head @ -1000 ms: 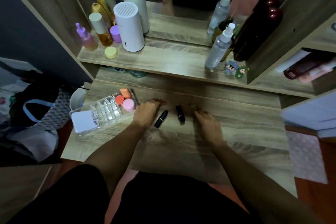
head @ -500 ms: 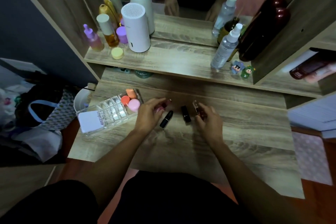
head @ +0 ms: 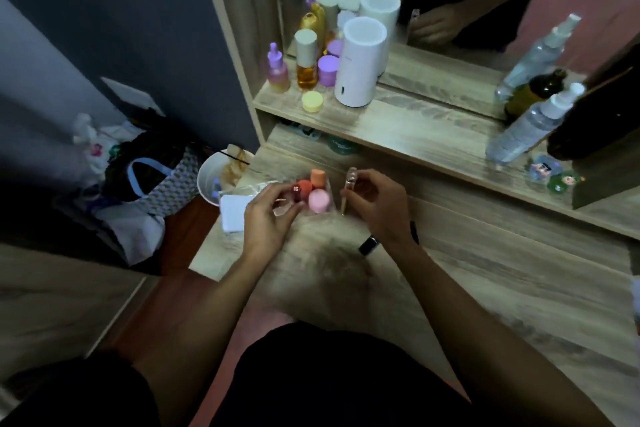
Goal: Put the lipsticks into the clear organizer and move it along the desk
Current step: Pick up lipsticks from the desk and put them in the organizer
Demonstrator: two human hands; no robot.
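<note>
The clear organizer [head: 258,186] lies at the desk's left end, with round sponges in orange, red and pink [head: 318,201] in its right compartments and a white card [head: 233,217] at its left. My left hand [head: 268,215] hovers over it, pinching a dark red lipstick [head: 296,189]. My right hand [head: 379,204] holds a slim clear-and-gold lip tube [head: 348,188] upright just right of the organizer. A black lipstick [head: 368,245] lies on the desk below my right hand. Another black one [head: 414,231] peeks out behind my right wrist.
A raised shelf [head: 398,128] behind carries a white cylinder [head: 360,62], purple and amber bottles, a yellow jar, spray bottles [head: 530,125] and small figurines. A mirror stands behind it. A white bin [head: 211,180] and a bag sit on the floor at the left.
Each hand has picked a lipstick up off the desk and carried it left to the organizer. Two black lipsticks stay lying on the desk. The view has swung left.
</note>
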